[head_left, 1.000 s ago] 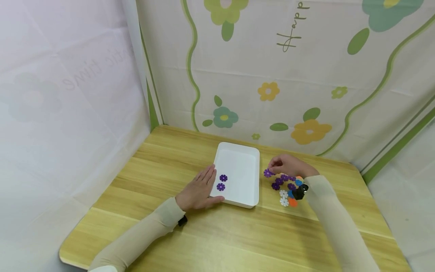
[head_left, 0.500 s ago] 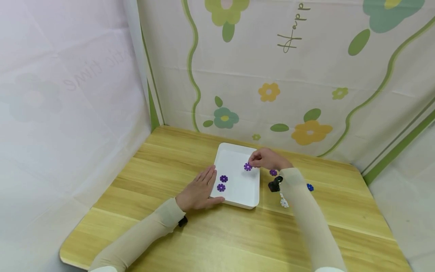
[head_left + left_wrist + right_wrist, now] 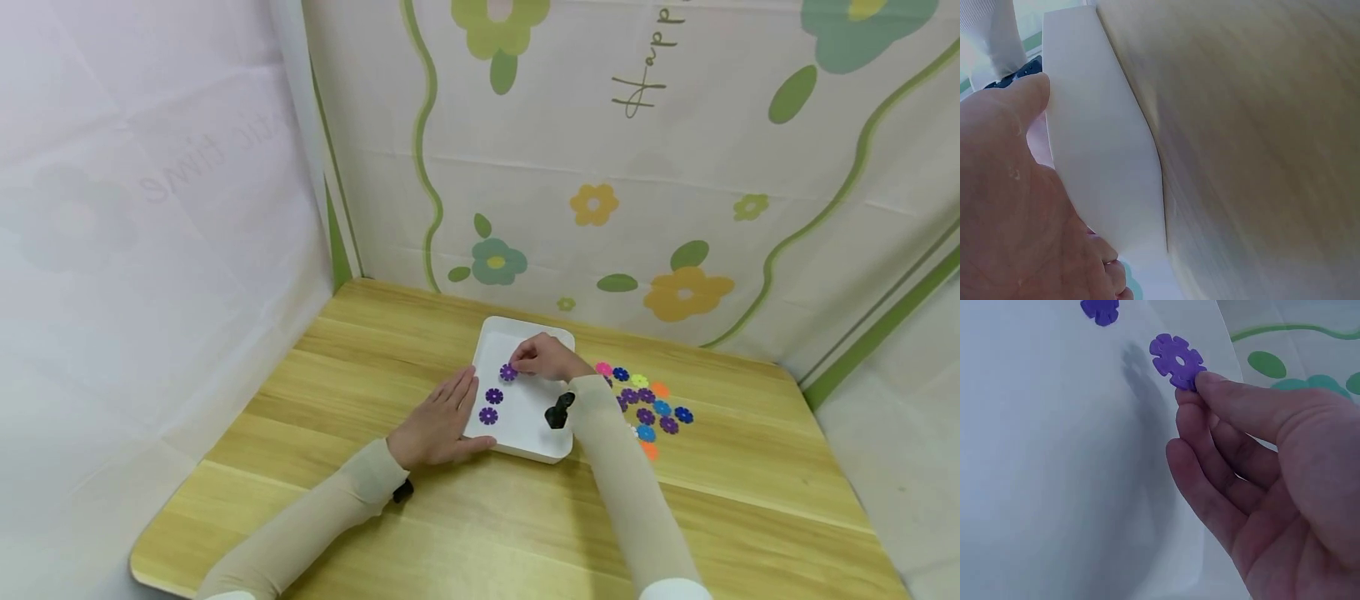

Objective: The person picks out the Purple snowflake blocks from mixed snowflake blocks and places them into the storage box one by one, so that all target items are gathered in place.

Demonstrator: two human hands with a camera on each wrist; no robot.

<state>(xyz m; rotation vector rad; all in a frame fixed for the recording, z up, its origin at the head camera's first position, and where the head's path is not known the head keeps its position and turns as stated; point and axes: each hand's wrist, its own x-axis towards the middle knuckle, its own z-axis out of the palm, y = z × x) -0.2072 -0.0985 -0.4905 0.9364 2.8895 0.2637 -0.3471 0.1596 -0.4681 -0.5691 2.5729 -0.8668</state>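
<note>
Between thumb and finger, my right hand (image 3: 549,358) pinches a purple snowflake disc (image 3: 1175,355) by its edge. It holds the disc above the white tray (image 3: 521,437), where a shadow falls in the right wrist view. Two more purple discs (image 3: 488,416) lie inside the tray along its left side, one behind the other. My left hand (image 3: 433,423) rests on the tray's near left corner with straight fingers along the left rim and the thumb over the front rim. In the left wrist view, that hand lies against the tray's outer wall (image 3: 1100,137).
Right of the tray, several loose discs (image 3: 646,416) in purple, blue, orange, pink and yellow lie on the wooden table (image 3: 480,533); my right forearm partly covers them. A flowered cloth (image 3: 517,175) hangs behind the table's far edge.
My right hand has carried a purple disc from the loose discs leftward over the tray's rim, to above its left part. The left hand and the two discs in the tray have stayed put.
</note>
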